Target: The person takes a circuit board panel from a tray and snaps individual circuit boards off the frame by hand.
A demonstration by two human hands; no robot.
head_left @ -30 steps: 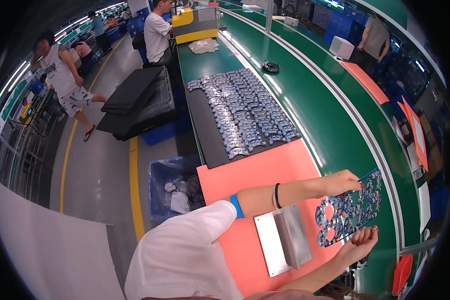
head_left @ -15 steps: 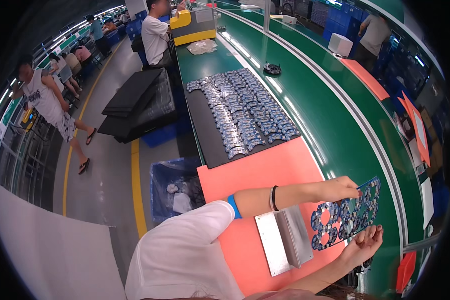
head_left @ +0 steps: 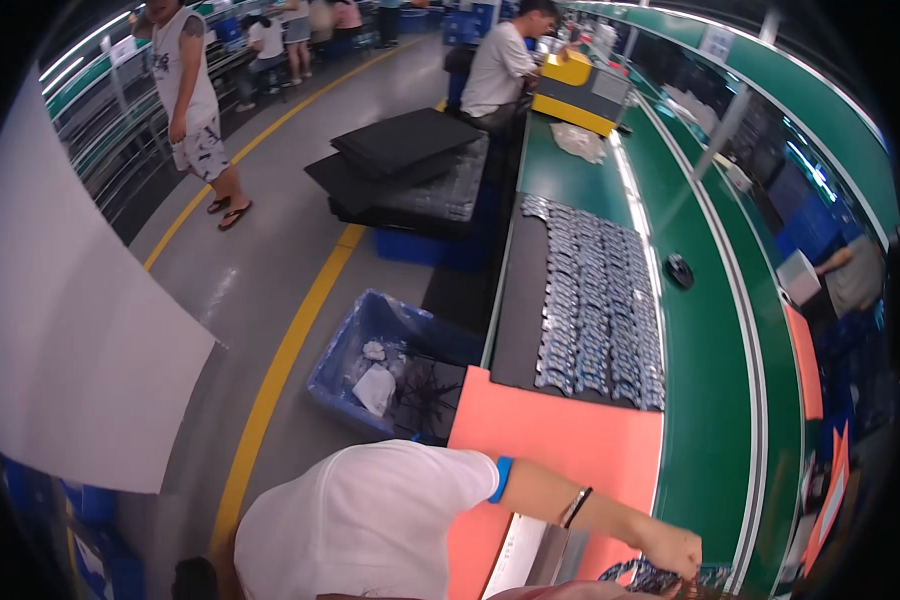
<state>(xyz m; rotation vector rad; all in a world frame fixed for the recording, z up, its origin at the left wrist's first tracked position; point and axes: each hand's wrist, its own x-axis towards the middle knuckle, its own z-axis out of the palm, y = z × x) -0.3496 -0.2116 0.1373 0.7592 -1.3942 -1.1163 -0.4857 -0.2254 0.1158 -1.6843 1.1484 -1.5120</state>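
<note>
My left hand (head_left: 673,552) is at the bottom right with its fingers closed on a blue circuit board panel (head_left: 625,573). Only the panel's upper edge shows, and the picture's lower rim cuts off the rest. Beneath my left forearm stands an angled metal plate fixture (head_left: 553,555) on the salmon-coloured mat (head_left: 560,425). My right hand is out of the picture. Beyond the mat, rows of small curved circuit boards (head_left: 595,300) lie on a dark foam sheet (head_left: 520,330).
A blue bin (head_left: 335,385) with scraps stands left of the bench. Black sheets (head_left: 405,145) are stacked on a crate farther off. On the green conveyor (head_left: 705,380) sits a small black part (head_left: 679,270). A yellow-grey machine (head_left: 580,90) and a seated person (head_left: 495,75) are beyond.
The view has swung left, so bench and boards appear farther right. My left hand and the panel now sit at the lower rim; my right hand has left the picture.
</note>
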